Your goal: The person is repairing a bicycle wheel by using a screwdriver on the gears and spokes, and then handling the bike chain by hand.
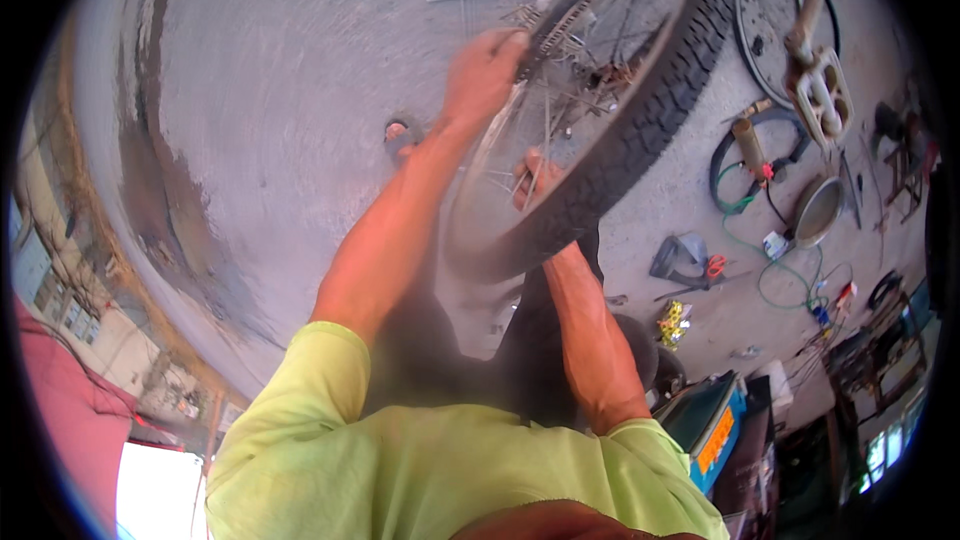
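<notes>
A bicycle wheel [660,125] with a black knobby tyre and thin spokes stands tilted in front of me. My left hand [487,70] is closed on the wheel's left edge, its fingertips partly hidden behind the rim. My right forearm passes behind the lower tyre, and my right hand [537,178] shows between the spokes, low in the wheel. Its fingers are bent together near the spokes; what they hold, if anything, is too blurred to make out. The lower part of the wheel is smeared by motion.
A bicycle pedal [825,100] on its crank hangs at the upper right. Beyond it lie another wheel rim [745,30], a black tube coil [718,162], a metal bowl [818,210] and orange-handled scissors [715,266]. A teal box [705,425] stands near my right elbow.
</notes>
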{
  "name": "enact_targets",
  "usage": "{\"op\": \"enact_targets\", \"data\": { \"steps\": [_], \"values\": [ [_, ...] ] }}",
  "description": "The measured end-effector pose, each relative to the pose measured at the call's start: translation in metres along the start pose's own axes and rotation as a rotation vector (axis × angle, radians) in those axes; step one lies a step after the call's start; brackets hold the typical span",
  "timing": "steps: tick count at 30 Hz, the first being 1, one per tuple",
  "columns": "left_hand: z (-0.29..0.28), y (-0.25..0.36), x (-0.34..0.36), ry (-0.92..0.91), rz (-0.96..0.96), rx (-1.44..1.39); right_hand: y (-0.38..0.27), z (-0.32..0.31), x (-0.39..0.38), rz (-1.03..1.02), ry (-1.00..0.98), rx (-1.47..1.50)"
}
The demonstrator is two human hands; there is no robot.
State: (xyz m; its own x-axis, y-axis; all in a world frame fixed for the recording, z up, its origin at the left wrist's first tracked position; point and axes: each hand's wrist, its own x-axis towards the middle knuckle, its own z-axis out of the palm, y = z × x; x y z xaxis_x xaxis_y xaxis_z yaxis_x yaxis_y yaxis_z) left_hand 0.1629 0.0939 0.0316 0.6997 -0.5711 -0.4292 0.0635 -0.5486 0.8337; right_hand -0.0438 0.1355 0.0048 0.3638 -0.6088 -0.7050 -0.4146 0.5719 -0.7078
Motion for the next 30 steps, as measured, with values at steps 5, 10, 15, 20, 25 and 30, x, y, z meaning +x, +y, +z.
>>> {"op": "enact_targets", "data": {
  "steps": [5,10,15,20,25,30],
  "values": [
    [0.0,-0.037,-0.035,-0.021,-0.163,0.203,-0.007,-0.011,0.006,0.316,-0.118,0.257],
    [0.01,-0.053,-0.049,-0.182,-0.524,-0.157,-0.047,-0.058,0.046,0.183,0.251,0.009],
    [0.012,-0.085,-0.04,-0.384,-0.664,-0.361,-0.046,-0.074,0.08,0.167,0.281,-0.006],
    [0.003,-0.077,-0.039,-0.44,-0.642,-0.259,-0.017,-0.065,0.097,0.05,0.237,0.031],
    [0.007,-0.082,-0.038,-0.46,-0.598,-0.206,-0.013,-0.067,0.101,0.215,0.054,0.249],
    [0.018,-0.072,-0.04,-0.402,-0.51,-0.25,0.006,-0.085,0.105,0.183,-0.025,0.477]
  ]
}}
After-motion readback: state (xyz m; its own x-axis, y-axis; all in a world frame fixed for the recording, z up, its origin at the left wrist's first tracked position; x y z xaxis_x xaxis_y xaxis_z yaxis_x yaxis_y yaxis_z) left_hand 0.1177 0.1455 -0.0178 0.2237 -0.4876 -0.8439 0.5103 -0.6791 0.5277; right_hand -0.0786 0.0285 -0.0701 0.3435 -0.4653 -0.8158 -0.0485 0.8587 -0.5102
